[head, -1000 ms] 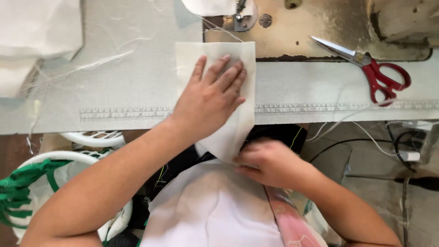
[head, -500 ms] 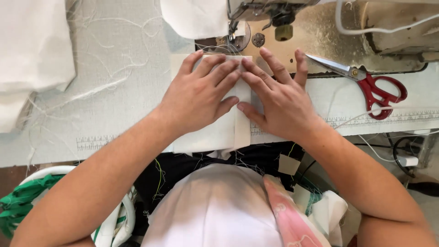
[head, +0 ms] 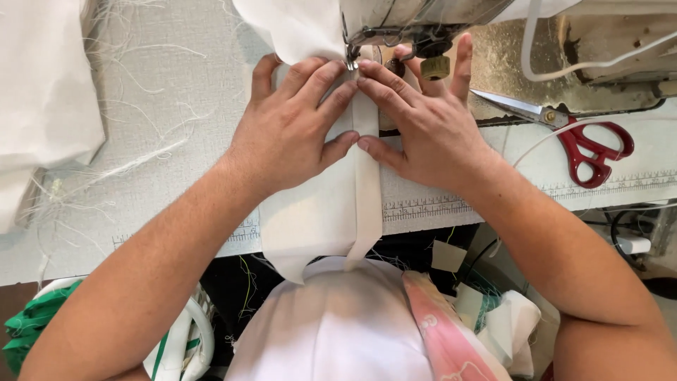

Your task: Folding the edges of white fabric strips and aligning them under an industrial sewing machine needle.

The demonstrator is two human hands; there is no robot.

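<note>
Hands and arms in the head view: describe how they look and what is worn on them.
Both the left hand and the right hand are bare: no gloves, rings, watch or bracelets show. The forearms are uncovered as far as the frame edges, with no sleeve in view. The fingernails are short and unpainted.

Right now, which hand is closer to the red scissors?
The right hand. It presses the white cloth by the sewing machine's needle, with the red scissors lying apart just to its right. The left hand sits on the cloth beyond it, farther away.
</note>
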